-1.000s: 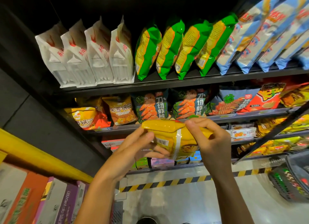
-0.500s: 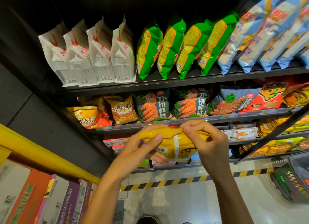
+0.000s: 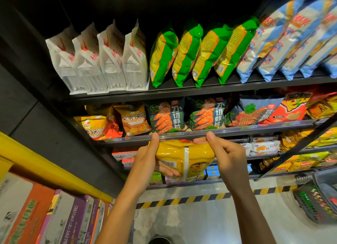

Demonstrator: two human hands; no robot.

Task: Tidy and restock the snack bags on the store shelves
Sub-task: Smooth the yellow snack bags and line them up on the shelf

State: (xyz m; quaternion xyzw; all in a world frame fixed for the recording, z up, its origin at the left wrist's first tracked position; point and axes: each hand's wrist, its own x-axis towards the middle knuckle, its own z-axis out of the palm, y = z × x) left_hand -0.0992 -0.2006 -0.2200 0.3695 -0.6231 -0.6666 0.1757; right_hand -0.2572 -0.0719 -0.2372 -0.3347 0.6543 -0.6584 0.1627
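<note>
Both hands hold a yellow snack bag [image 3: 184, 158] just in front of the second shelf [image 3: 228, 130]. The left hand [image 3: 147, 158] curls its fingers [image 3: 169, 171] under the bag, thumb on top (barcode side facing the camera). The right hand [image 3: 228, 156] pinches the bag's top edge below the shrimp chip bags [image 3: 166, 114].

White bags [image 3: 99, 61], top shelf left: 4
Green-and-yellow bags [image 3: 198, 52], top shelf middle: 4
Blue-and-white bags [image 3: 284, 41], top shelf right: at least 4; more cut off at the frame edge
Dark shrimp-chip bags [image 3: 166, 116], second shelf: 2 matching, 1 similar to their right
Yellow bag [image 3: 184, 159] in hand: 1
Hands on it: 2, left hand [image 3: 147, 160] and right hand [image 3: 228, 158]
</note>
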